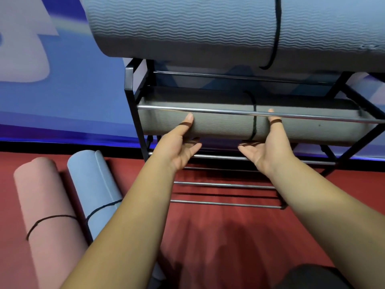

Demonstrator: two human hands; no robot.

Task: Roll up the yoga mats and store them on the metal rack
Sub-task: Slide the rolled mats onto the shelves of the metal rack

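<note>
A rolled grey mat (218, 126) tied with a black cord lies on the middle shelf of the black metal rack (133, 113), behind a chrome front bar. My left hand (177, 147) cups its underside, thumb up against its front. My right hand (268, 147) does the same just right of the cord, palm up, fingers straight. A second, larger grey rolled mat (187, 28) rests on the top shelf. On the red floor at the left lie a pink rolled mat (48, 215) and a light blue rolled mat (95, 188), each tied with a black cord.
The rack's lowest shelf (225, 184) is bare chrome bars. A blue and white wall (73, 80) stands behind the rack. Red floor (229, 236) stretches in front. A dark shape (312, 278) sits at the bottom right edge.
</note>
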